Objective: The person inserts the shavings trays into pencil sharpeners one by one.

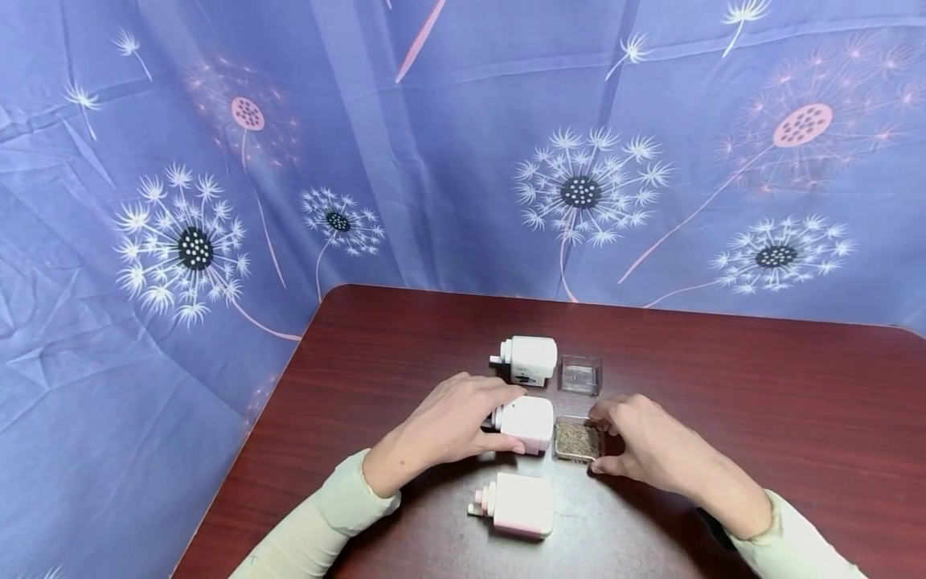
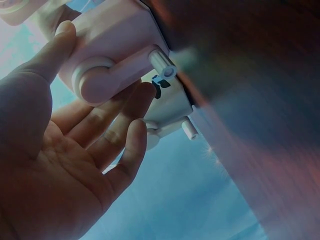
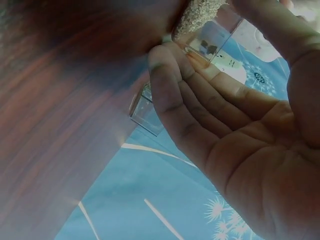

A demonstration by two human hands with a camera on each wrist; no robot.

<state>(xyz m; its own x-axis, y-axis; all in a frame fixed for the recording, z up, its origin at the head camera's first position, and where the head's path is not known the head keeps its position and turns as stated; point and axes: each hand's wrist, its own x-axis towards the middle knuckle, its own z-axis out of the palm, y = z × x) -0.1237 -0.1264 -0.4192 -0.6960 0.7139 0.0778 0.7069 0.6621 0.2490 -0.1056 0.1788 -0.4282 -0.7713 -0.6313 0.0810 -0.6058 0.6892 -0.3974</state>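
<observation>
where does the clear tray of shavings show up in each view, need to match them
Head: the clear tray is low, right of centre, between the middle crank sharpener and the right hand.
Left wrist: not visible.
Right wrist: at the top, right of centre, between thumb and fingers.
Shared landmark: the dark red wooden tabletop, in all three.

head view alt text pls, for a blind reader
A person's left hand grips the middle pale boxy device of three, and the right hand a clear tray of brown grains. A second clear tray sits farther back on the dark red table, before a dandelion-print cloth.
</observation>
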